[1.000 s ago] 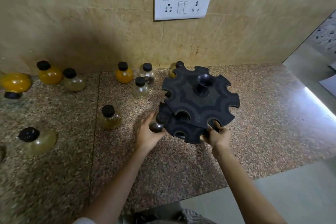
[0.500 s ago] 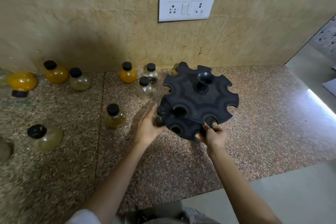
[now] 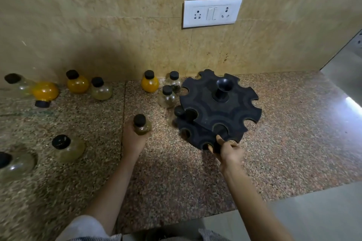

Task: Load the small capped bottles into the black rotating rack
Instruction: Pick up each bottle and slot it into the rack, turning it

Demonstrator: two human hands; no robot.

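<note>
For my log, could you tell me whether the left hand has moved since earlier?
Yes: the left hand went leftward, away from the black rack, and now grips a bottle.

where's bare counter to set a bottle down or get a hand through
Bare: counter right of the rack, and the front strip between the left hand, holding a bottle, and right hand. Crowded: bottles along the wall left of the rack.
</note>
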